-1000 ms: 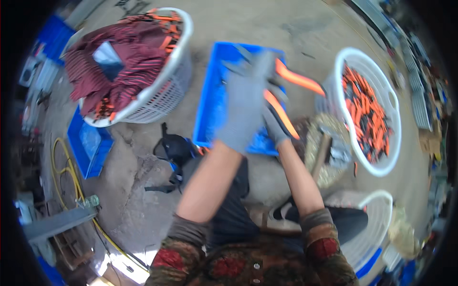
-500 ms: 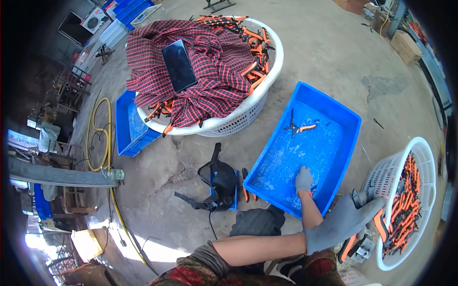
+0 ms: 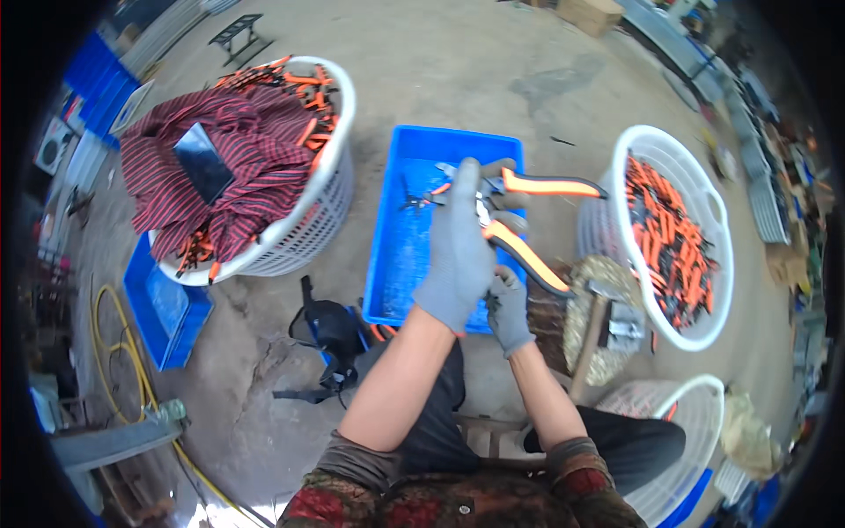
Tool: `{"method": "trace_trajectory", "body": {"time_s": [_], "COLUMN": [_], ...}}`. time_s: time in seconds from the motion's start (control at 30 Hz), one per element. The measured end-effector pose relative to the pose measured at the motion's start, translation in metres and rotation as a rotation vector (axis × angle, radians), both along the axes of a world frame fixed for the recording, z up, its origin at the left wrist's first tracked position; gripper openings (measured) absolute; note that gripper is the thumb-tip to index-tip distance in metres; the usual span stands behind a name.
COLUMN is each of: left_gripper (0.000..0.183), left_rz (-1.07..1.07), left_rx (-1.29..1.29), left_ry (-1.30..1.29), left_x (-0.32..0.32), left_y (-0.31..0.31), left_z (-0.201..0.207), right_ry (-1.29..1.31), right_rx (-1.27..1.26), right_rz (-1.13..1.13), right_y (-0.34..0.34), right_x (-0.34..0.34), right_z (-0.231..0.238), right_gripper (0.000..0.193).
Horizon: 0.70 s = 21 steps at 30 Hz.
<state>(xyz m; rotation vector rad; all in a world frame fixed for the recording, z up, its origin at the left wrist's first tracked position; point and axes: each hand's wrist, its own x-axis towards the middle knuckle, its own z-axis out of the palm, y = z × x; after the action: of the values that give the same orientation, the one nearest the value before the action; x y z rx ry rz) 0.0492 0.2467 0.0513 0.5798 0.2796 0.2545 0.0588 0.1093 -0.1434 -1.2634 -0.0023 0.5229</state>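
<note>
Orange-handled pliers now raised, within left hand grip.

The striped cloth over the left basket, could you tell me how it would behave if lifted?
The cloth is draped in folds, so it is probably floppy and light. The dark flat item lying on it would likely slide off.

Dark phone (screen blank) atop striped cloth; cardboard box far.
</note>
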Motion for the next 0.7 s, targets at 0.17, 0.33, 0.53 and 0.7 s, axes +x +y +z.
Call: {"method": "trace_trajectory", "body": {"time_s": [0.17, 0.33, 0.53, 0.7], "left_gripper": [0.043, 0.043, 0.04, 0.043], "left_rz": [-0.027, -0.152, -0.353, -0.243], "left_rx": [0.141, 0.246, 0.362, 0.647], "left_ry": [-0.033, -0.125, -0.094, -0.173], "left_x": [-0.011, -0.009, 0.007, 0.016], "left_y": [-0.036, -0.088, -0.165, -0.22], "left_z": [0.023, 0.042, 0.044, 0.043], "right_ry": [-0.262, -0.339, -0.197, -0.12], "right_rx": [0.148, 0.111, 0.328, 0.465], "right_rz": [-0.191, -0.168, -0.213, -0.196], "right_y": [-0.083, -0.143, -0.199, -0.239], "right_x": [-0.023, -0.038, -0.015, 0.006], "right_z": [0.148, 0.239, 0.222, 0.201], "right_gripper": [0.017, 0.013, 0.012, 0.012]}}
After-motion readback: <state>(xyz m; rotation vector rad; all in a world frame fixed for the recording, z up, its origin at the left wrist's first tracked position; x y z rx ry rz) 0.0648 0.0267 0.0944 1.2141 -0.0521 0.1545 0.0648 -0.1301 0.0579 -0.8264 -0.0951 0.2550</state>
